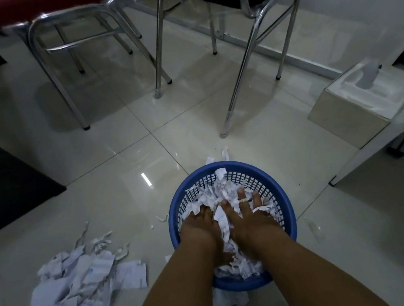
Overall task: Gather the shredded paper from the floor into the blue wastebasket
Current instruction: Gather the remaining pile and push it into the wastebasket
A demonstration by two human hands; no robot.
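Observation:
The blue wastebasket (279, 191) stands on the tiled floor near the bottom centre, filled with white shredded paper (212, 193). Both of my hands are inside it, palms down on the shreds. My left hand (199, 225) lies flat with its fingertips sunk into the paper. Beside it, my right hand (249, 214) has its fingers spread, and a strip lies between the two hands. A loose pile of torn paper (84, 282) remains on the floor to the left of the basket. A few scraps lie behind the basket (225, 154) and under its near edge (229, 299).
Two chrome-legged chairs stand beyond the basket, one with a red seat (64, 57) and one with a black seat (254, 46). A tissue box (356, 100) rests on a low white shelf at the right. A dark mat (5, 182) lies at the left.

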